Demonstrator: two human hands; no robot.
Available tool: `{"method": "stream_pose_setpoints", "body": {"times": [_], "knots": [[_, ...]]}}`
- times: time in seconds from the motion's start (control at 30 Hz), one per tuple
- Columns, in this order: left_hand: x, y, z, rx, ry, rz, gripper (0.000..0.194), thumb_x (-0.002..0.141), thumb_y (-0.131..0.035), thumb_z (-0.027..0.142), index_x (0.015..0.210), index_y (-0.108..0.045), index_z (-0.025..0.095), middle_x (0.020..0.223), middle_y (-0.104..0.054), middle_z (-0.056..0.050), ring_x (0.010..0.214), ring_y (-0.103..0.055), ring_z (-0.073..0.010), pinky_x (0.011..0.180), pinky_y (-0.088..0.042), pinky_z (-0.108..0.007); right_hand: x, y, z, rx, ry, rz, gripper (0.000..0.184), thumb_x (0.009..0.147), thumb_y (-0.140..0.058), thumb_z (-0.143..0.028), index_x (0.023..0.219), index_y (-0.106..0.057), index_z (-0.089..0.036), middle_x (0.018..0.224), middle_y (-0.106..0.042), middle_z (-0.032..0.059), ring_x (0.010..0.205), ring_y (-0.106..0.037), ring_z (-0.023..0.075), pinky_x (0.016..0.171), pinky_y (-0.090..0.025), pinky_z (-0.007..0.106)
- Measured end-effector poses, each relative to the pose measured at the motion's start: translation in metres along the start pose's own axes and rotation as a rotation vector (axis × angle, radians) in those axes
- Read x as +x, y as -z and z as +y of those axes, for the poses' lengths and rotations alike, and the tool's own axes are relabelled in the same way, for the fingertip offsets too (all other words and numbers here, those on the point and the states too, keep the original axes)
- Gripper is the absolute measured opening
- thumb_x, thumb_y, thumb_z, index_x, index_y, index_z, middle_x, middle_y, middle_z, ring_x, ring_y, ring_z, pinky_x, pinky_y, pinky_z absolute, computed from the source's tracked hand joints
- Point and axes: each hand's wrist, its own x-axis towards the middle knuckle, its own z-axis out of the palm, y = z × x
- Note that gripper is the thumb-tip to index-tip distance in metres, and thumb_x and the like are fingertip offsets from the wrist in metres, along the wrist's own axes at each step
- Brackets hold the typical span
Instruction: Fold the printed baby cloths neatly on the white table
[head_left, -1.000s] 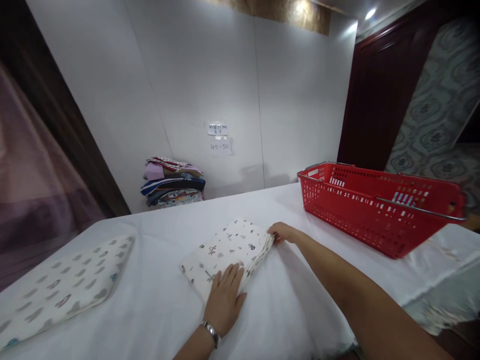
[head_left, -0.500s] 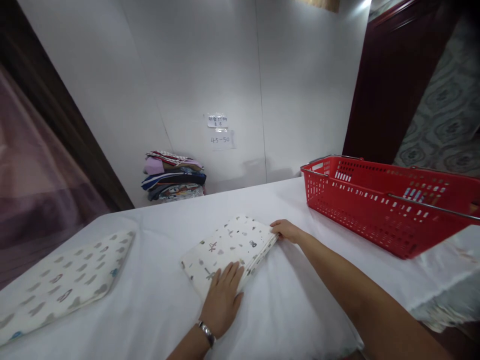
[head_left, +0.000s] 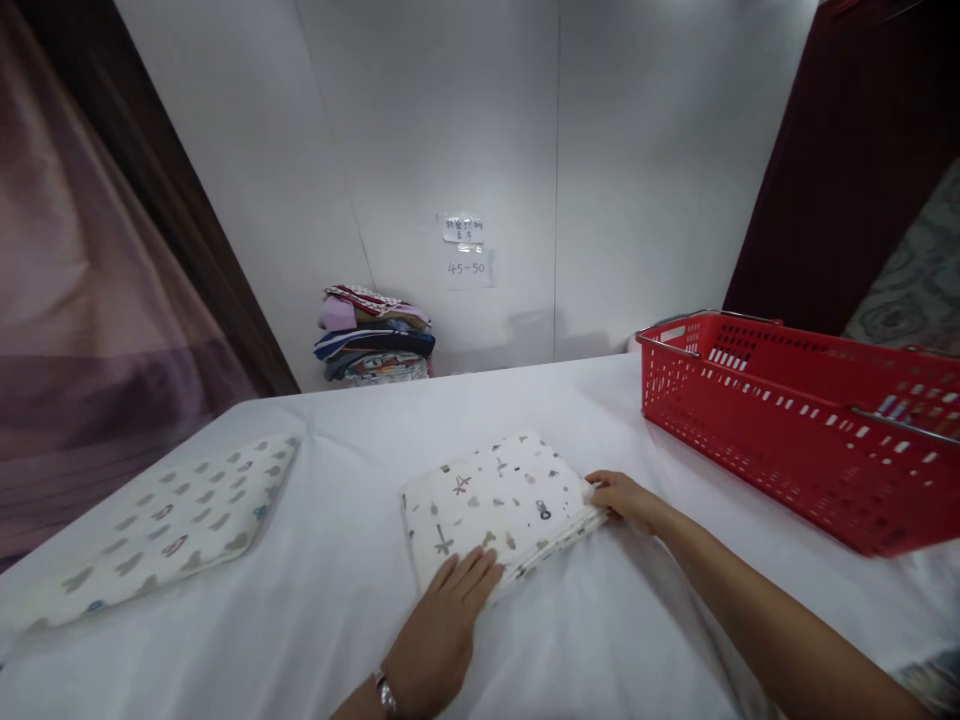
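Observation:
A folded white cloth (head_left: 491, 505) with small grey and brown prints lies on the white-covered table. My left hand (head_left: 442, 625), a silver band at its wrist, rests with fingers stretched out on the cloth's near left edge. At the right corner, my right hand (head_left: 624, 498) pinches the folded layers between thumb and fingers; its thumb is mostly hidden. Further left lies a second folded cloth (head_left: 187, 510), white with grey cloud-like shapes, touched by neither hand.
A red plastic basket (head_left: 757, 440) with metal handles stands on the table at the right. Behind the far edge is a stack of folded fabrics (head_left: 375, 335) against the white wall. Paper labels (head_left: 466, 268) hang above. A pinkish curtain (head_left: 97, 300) borders the left side.
The view has swung left, so things appear further right. The printed cloth lies turned slightly clockwise, and both hands keep their places at its near edge and right corner.

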Motion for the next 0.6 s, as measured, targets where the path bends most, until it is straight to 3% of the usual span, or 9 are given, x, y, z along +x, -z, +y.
{"method": "stream_pose_setpoints", "body": {"times": [0.07, 0.13, 0.2, 0.27, 0.37, 0.43, 0.53, 0.6], "knots": [[0.004, 0.008, -0.01, -0.047, 0.025, 0.036, 0.062, 0.082, -0.042, 0.023, 0.139, -0.02, 0.027, 0.144, -0.024, 0.0, 0.131, -0.024, -0.018, 0.107, -0.027, -0.04, -0.004, 0.003, -0.001, -0.134, 0.014, -0.013, 0.048, 0.065, -0.049, -0.013, 0.113, -0.055, -0.014, 0.083, -0.061, 0.0055, 0.06, -0.055, 0.0153, 0.047, -0.039, 0.022], [0.014, 0.014, -0.023, -0.052, 0.14, 0.09, 0.056, 0.085, -0.04, 0.039, 0.137, -0.027, 0.024, 0.143, -0.026, -0.004, 0.131, -0.025, -0.0199, 0.105, -0.029, -0.041, -0.004, 0.004, -0.01, -0.332, 0.064, 0.04, 0.051, 0.068, -0.054, -0.015, 0.119, -0.052, -0.014, 0.103, -0.06, 0.0107, 0.083, -0.058, 0.0212, 0.066, -0.046, 0.027], [0.028, 0.013, -0.036, -0.012, 0.31, 0.14, 0.056, 0.086, -0.035, 0.046, 0.135, -0.033, 0.019, 0.143, -0.026, -0.007, 0.132, -0.022, -0.0224, 0.105, -0.026, -0.044, 0.0, -0.002, -0.025, -0.506, 0.176, 0.11, 0.051, 0.072, -0.057, -0.022, 0.122, -0.051, -0.013, 0.123, -0.05, 0.0135, 0.11, -0.047, 0.0261, 0.091, -0.037, 0.034], [0.04, 0.006, -0.044, 0.041, 0.45, 0.159, 0.059, 0.085, -0.034, 0.05, 0.133, -0.037, 0.016, 0.143, -0.026, -0.01, 0.132, -0.02, -0.0259, 0.105, -0.023, -0.048, 0.005, -0.018, -0.044, -0.59, 0.35, 0.121, 0.052, 0.079, -0.054, -0.033, 0.127, -0.046, -0.014, 0.137, -0.035, 0.0117, 0.126, -0.028, 0.0255, 0.104, -0.022, 0.036], [0.049, -0.01, -0.046, 0.093, 0.526, 0.149, 0.063, 0.083, -0.033, 0.056, 0.131, -0.04, 0.017, 0.142, -0.028, -0.01, 0.132, -0.02, -0.0291, 0.104, -0.019, -0.052, 0.019, -0.054, -0.071, -0.646, 0.618, 0.017, 0.059, 0.085, -0.044, -0.045, 0.135, -0.035, -0.014, 0.145, -0.017, 0.009, 0.133, -0.009, 0.0226, 0.107, -0.014, 0.037], [0.049, -0.018, -0.044, 0.103, 0.519, 0.132, 0.063, 0.083, -0.03, 0.058, 0.131, -0.041, 0.019, 0.142, -0.029, -0.009, 0.132, -0.019, -0.0288, 0.105, -0.017, -0.051, 0.034, -0.075, -0.084, -0.701, 0.703, -0.026, 0.063, 0.086, -0.041, -0.049, 0.137, -0.03, -0.012, 0.146, -0.01, 0.0101, 0.133, -0.003, 0.023, 0.107, -0.011, 0.04], [0.046, -0.02, -0.043, 0.107, 0.512, 0.114, 0.064, 0.083, -0.027, 0.059, 0.132, -0.039, 0.02, 0.143, -0.027, -0.008, 0.132, -0.019, -0.0281, 0.105, -0.017, -0.051, 0.063, -0.086, -0.088, -0.796, 0.71, -0.003, 0.065, 0.088, -0.036, -0.051, 0.139, -0.026, -0.011, 0.146, -0.008, 0.0105, 0.133, 0.001, 0.0227, 0.107, -0.006, 0.041], [0.045, -0.018, -0.043, 0.106, 0.515, 0.102, 0.065, 0.083, -0.026, 0.059, 0.133, -0.038, 0.019, 0.143, -0.027, -0.008, 0.132, -0.018, -0.0277, 0.105, -0.016, -0.05, 0.081, -0.082, -0.08, -0.871, 0.625, 0.013, 0.066, 0.088, -0.034, -0.052, 0.139, -0.026, -0.01, 0.146, -0.009, 0.0105, 0.133, 0.0, 0.0231, 0.106, -0.003, 0.042]]}}
